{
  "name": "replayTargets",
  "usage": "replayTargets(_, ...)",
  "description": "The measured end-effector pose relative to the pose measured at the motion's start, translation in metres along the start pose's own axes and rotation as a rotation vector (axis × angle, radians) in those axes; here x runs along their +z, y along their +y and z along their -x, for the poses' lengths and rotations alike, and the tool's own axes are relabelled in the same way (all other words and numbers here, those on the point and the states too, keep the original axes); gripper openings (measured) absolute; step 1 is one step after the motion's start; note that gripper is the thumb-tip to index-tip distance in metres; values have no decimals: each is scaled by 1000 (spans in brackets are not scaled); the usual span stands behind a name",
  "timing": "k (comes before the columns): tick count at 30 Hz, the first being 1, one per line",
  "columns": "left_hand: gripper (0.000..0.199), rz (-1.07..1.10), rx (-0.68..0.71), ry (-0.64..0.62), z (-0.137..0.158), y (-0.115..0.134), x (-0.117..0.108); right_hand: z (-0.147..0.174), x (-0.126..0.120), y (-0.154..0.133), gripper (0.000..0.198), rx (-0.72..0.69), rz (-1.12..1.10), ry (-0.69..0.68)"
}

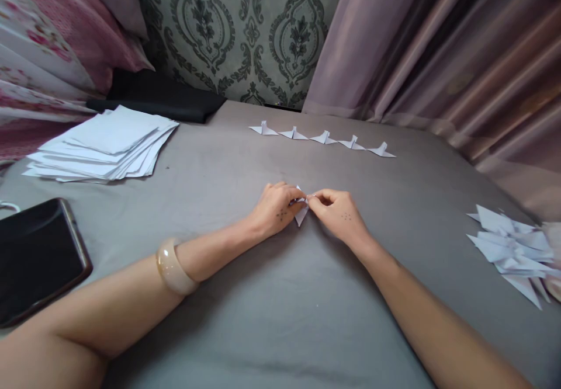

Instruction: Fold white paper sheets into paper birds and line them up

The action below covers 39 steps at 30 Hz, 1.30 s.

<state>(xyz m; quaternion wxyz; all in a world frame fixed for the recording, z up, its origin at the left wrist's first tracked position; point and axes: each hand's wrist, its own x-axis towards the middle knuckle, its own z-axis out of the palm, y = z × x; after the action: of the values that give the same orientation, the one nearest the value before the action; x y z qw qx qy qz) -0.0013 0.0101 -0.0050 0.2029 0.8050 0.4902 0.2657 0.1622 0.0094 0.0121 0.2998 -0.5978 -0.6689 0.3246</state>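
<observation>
A small folded white paper piece (300,216) is held between my two hands just above the grey cloth, one point of it sticking down and another showing above my fingers. My left hand (277,207) pinches it from the left, with a beige bangle on that forearm. From the right, my right hand (337,211) pinches its edge with thumb and index finger, the fingertips of both hands nearly meeting. Much of the paper is covered by my fingers, so its full shape is hidden.
Several folded paper figures (325,138) stand in a row farther back. A stack of white paper sheets (114,143) lies at left, near a dark phone or tablet (39,260) and black cloth (162,94). Folded paper pieces (512,246) are heaped at right. Curtains (394,38) hang behind.
</observation>
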Motion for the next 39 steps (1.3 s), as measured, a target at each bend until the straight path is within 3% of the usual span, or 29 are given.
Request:
replayTargets(13, 19, 37, 50, -1, 0, -5, 1, -8, -8, -3, 30, 224, -144, -156)
replayTargets(23, 18, 47, 29, -22, 0, -3, -2, -10, -14, -10, 24, 207, -106, -176)
replayTargets(32, 19, 92, 4, -17, -1, -2, -3, -12, -14, -9, 21, 372, -309, -231)
replayTargets(39, 18, 75, -14, -26, 0, -2, -4, -16, -18, 2, 22, 315, -322, -327)
